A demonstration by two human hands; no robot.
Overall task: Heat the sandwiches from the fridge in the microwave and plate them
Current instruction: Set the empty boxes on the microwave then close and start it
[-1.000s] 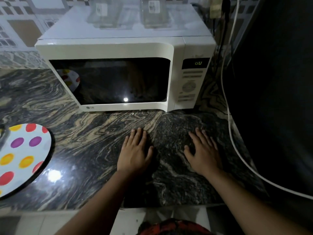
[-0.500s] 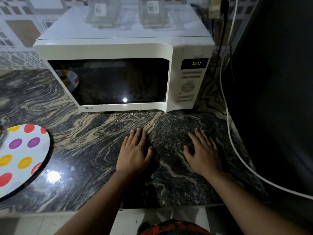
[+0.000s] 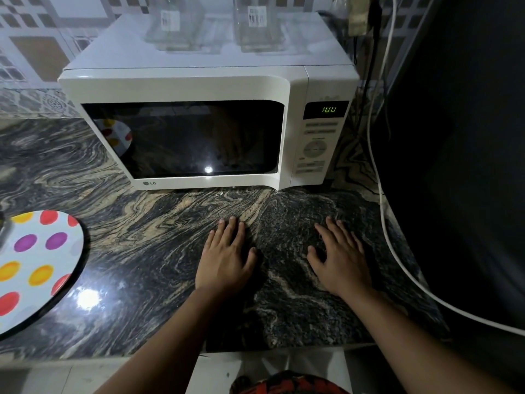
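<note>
Head camera, looking down at a kitchen counter: a person stands before a white microwave [image 3: 199, 120] with both palms pressed flat on the marbled stone worktop [image 3: 147, 245]. The left hand [image 3: 225, 258] and the right hand [image 3: 339, 258] lie apart from each other, fingers spread wide, holding nothing. Resting empty in front of the shut door, they suggest a pause while the oven is left to its work, though that is a reading and not something shown.

The display [image 3: 329, 109] glows with green digits, too blurred to read with certainty. The door window [image 3: 181, 137] is dark; no light shows inside, and the sandwiches cannot be seen. If they are in the oven, the glass hides them; only a reflection of the plate and a bright glare spot appear on it.

A polka-dot plate [image 3: 37, 265], white with red, purple and orange spots, sits empty at the left edge of the counter, well apart from the hands, apparently set out ready for plating. Two clear containers [image 3: 255, 24] stand on the oven's top. A white cable [image 3: 392, 237] trails down the right side beside a large dark appliance [image 3: 468, 166], probably the fridge.
</note>
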